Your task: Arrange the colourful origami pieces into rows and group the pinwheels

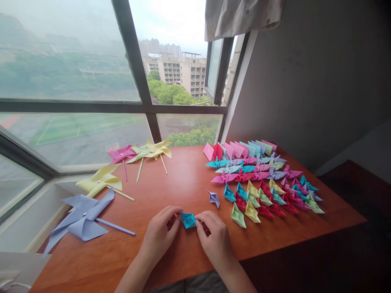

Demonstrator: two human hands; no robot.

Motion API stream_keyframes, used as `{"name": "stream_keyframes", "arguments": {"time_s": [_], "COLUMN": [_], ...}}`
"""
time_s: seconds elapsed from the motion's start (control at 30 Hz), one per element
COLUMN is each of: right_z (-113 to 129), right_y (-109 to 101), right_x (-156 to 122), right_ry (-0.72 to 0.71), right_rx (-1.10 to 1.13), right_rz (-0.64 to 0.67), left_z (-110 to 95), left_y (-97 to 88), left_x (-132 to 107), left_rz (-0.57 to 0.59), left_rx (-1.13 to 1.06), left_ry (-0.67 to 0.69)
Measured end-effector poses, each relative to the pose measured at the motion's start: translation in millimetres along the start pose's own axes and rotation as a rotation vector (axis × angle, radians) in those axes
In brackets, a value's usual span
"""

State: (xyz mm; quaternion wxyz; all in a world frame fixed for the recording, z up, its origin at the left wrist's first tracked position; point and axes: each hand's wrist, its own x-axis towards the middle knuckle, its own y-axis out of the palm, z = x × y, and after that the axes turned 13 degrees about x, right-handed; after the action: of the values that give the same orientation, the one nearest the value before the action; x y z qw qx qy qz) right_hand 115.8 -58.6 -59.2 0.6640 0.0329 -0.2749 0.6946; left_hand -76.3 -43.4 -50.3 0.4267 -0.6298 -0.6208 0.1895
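A small blue folded paper boat (188,220) is held between my two hands, just above or on the wooden table (171,256). My left hand (163,228) pinches its left end between thumb and fingers. At its right end, the thumb and fingers of my right hand (214,232) close on the paper. Beyond my right hand lies a single purple folded paper piece (213,198). Rows of small paper boats, among them a light green paper boat (238,215) and a yellow paper boat (252,211), stand to the right of my right hand.
Paper pinwheels lie at the left: a large purple pinwheel (84,215), a yellow pinwheel (99,181) and a pink pinwheel (122,154) among them. Several rows of folded paper cranes (226,177) fill the back right. A window (183,109) borders the table's far side.
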Motion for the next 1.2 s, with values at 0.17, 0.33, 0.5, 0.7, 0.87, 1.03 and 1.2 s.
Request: {"name": "stream_keyframes", "arguments": {"time_s": [0.17,0.33,0.5,0.7,0.87,1.03,1.2], "right_z": [4,12,17,-22,-83,-139,-157], "right_y": [-3,-21,-97,-243,-350,-403,-403], "right_x": [-9,-26,-35,-35,-59,-88,-88], "right_ry": [-0.002,-0.027,-0.043,-0.021,0.179,0.220,0.396], "right_rx": [-0.028,-0.004,-0.138,-0.646,-0.822,-0.826,-0.866], "right_rz": [0.046,0.025,-0.168,-0.536,-0.624,-0.659,-0.676], "left_z": [1,0,3,4,3,6,9], "left_y": [0.2,-0.4,-0.2,0.0,-0.6,1.0,2.3], "left_x": [1,0,0,1,3,2,2], "left_rz": [-0.004,0.001,0.027,0.043,0.040,0.030,0.001], "left_rx": [0.009,0.037,0.085,0.106,0.122,0.150,0.158], "left_ry": [-0.003,0.014,0.064,0.088,0.096,0.128,0.148]}}
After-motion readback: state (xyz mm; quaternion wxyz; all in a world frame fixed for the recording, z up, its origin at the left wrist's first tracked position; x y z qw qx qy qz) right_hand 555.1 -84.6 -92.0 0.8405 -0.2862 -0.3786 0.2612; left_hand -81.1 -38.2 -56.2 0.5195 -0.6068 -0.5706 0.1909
